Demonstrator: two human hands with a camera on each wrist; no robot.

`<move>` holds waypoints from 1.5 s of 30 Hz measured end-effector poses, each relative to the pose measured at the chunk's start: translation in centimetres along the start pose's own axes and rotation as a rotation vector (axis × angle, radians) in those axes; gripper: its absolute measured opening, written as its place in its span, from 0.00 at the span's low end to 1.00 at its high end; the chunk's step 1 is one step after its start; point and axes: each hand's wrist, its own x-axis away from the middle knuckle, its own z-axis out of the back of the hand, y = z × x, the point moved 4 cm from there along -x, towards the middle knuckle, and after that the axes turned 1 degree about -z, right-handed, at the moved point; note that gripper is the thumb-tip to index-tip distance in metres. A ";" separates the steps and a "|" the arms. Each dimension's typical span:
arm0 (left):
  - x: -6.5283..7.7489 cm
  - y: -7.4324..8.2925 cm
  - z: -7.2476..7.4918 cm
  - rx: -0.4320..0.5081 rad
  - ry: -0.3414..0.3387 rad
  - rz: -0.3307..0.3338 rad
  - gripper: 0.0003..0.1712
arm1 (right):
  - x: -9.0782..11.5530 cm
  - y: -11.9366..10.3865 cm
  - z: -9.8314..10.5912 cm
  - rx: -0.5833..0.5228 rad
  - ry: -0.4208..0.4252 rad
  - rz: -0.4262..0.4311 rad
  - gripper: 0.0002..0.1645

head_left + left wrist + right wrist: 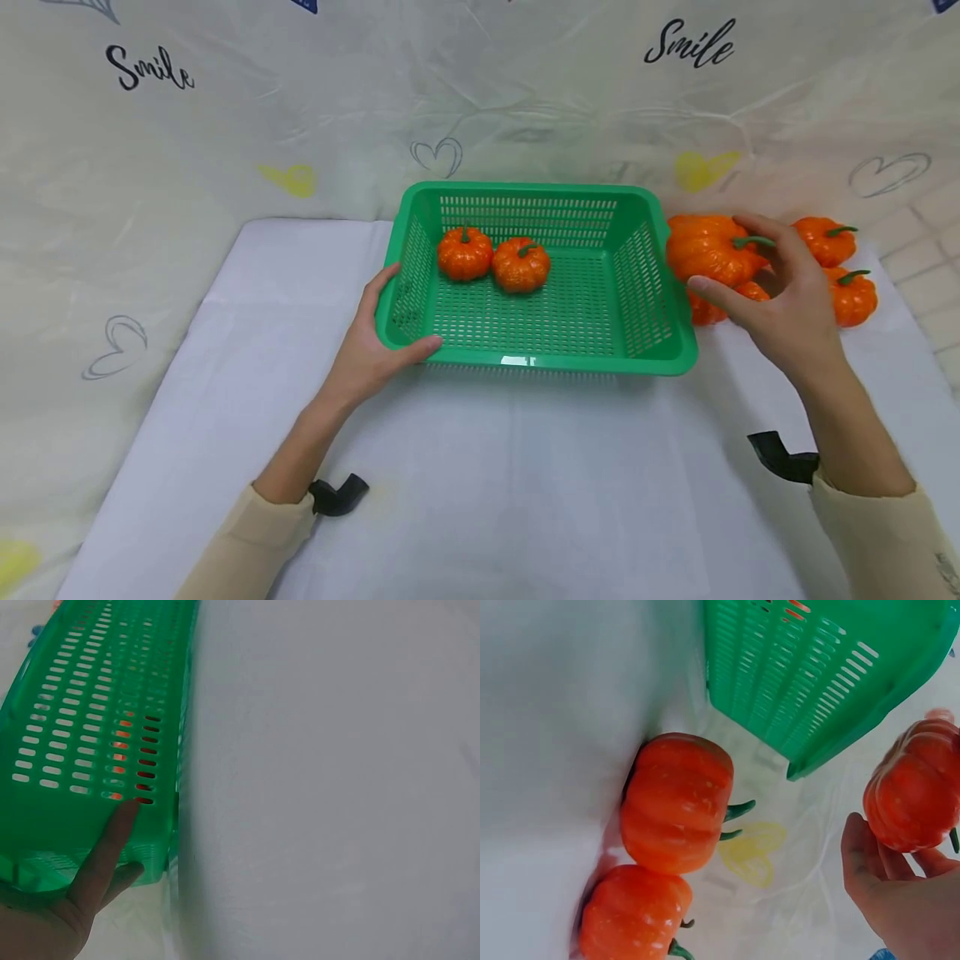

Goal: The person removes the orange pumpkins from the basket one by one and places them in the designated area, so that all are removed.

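A green plastic basket (525,363) with slotted walls stands mid-table, and two small orange pumpkins (465,253) lie in its left half. At the basket's front left corner my left hand (367,337) holds the rim, thumb along the front; some of its fingers lie against the outside in the left wrist view. Beside the basket's right wall, my right hand (783,296) grips a larger orange pumpkin (705,246) with a green stem, raised above the table in the right wrist view. Several more pumpkins (851,297) sit around and behind this hand.
A white cloth (525,483) covers the table. Behind it hangs a pale printed sheet (525,75) with hearts and the word Smile. Dark straps (341,496) show at both wrists.
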 end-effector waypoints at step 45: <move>0.0 0.1 -0.1 0.007 0.001 -0.019 0.58 | 5.4 6.0 2.0 0.235 -0.051 -0.179 0.51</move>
